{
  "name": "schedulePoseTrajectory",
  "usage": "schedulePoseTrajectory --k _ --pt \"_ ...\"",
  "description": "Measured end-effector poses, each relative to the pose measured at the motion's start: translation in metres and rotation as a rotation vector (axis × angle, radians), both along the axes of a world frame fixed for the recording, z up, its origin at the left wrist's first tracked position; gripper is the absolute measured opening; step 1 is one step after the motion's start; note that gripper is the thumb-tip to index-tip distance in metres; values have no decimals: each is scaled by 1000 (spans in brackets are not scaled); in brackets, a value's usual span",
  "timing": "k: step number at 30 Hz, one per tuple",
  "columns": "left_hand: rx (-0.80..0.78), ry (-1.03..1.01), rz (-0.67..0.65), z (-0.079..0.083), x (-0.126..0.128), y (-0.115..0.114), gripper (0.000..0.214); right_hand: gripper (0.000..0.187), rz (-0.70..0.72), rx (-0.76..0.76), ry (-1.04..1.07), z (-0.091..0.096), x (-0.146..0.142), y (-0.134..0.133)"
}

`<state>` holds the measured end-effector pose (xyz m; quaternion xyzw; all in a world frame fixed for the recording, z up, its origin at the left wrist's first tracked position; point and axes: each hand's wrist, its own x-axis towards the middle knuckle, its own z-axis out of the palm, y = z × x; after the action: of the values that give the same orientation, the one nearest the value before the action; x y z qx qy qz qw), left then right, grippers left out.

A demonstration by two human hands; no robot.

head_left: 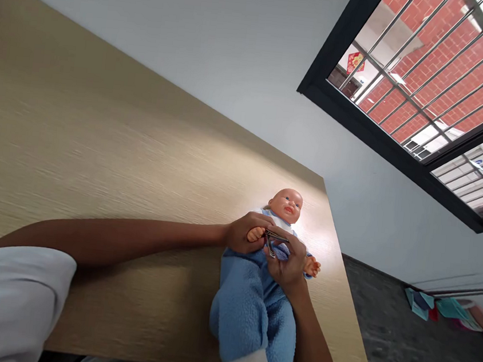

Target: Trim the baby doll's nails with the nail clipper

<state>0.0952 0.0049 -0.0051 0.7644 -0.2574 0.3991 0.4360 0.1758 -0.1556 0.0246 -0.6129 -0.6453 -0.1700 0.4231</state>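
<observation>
A baby doll (245,314) in blue fleece clothes with white cuffs lies face up, its head towards the table's far right corner and its legs towards me. My left hand (241,233) is closed around one of the doll's hands (255,234), whose small fingers stick out. Pinched in my right hand (292,264) is a metal nail clipper (277,236), its lever spread from its body. The clipper's tip is close to the doll's fingers; whether it touches them I cannot tell. The doll's other hand (312,266) rests open beside my right wrist.
The light wooden table (109,161) runs along a pale wall (187,37) and ends at the right. A dark-framed barred window (359,124) is in the wall. Colourful cloth items (456,313) are by the dark floor (389,335) at the right.
</observation>
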Motion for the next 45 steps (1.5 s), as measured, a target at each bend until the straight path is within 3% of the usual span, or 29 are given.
schedulePoseTrajectory --k 3,11,15,22,33,45 --pt "9 -16 1 1 0 0 29 31 -20 -3 0 -3 1 -1" --pt "-4 -15 3 -3 1 0 30 27 57 188 -74 -10 4 1" --pt "-23 15 -15 -4 2 0 33 6 69 99 -198 -7 4 -1" --pt "-19 29 -9 -2 1 -1 30 30 129 26 -169 -3 5 -3" --pt "-21 28 -8 2 1 -2 33 16 107 28 -302 11 0 -2" --pt "-51 29 -24 0 2 -2 36 22 66 21 -275 10 -2 -2"
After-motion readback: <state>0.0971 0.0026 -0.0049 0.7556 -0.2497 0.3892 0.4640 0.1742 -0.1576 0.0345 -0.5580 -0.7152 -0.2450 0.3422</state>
